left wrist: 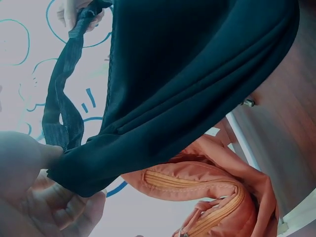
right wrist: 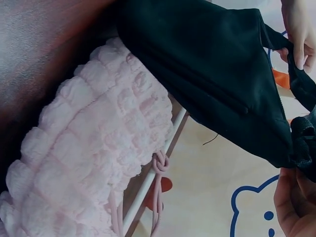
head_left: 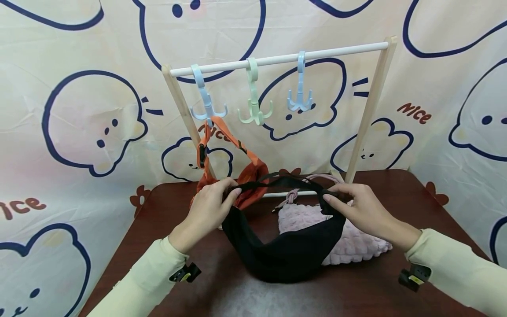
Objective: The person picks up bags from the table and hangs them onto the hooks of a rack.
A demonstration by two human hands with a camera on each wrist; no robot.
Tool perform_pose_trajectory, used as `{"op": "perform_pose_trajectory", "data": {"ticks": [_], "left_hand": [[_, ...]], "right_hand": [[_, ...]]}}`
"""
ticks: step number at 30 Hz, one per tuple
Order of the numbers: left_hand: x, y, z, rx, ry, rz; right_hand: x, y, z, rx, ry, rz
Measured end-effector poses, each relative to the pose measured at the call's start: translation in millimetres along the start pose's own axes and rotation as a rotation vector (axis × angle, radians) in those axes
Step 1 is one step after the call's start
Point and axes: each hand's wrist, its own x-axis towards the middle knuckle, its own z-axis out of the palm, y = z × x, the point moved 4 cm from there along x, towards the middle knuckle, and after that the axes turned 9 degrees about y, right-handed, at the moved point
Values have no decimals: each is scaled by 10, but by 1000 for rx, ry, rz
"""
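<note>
A black sling bag (head_left: 285,253) hangs between both hands, its body sagging in a curve above the table. My left hand (head_left: 211,204) pinches one end where strap and body meet, thumb on top. At the other end, my right hand (head_left: 358,204) pinches the bag the same way. The black strap (left wrist: 61,94) stretches from hand to hand in the left wrist view. Behind the left hand an orange bag (head_left: 253,176) hangs by its strap from a blue hook (head_left: 207,103). A pink puffy bag (right wrist: 94,138) lies on the table, partly hidden by the black bag.
A wooden rack with a white top bar (head_left: 277,59) stands at the back. A green hook (head_left: 254,99) and another blue hook (head_left: 300,88) hang from it, bearing nothing. The dark wooden table (head_left: 190,281) meets a cartoon-printed cloth (head_left: 99,198) behind and beside it.
</note>
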Motion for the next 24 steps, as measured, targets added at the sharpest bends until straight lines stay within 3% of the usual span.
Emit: {"op": "perform_pose_trajectory", "data": {"ticks": [17,24], "left_hand": [[54,8,-54,-19,40,-21],[84,18,-95,-31,63,-14]], "right_hand": [[104,-53,-83,-14,99,-56],[151,-61,-84,5,99,-46]]}}
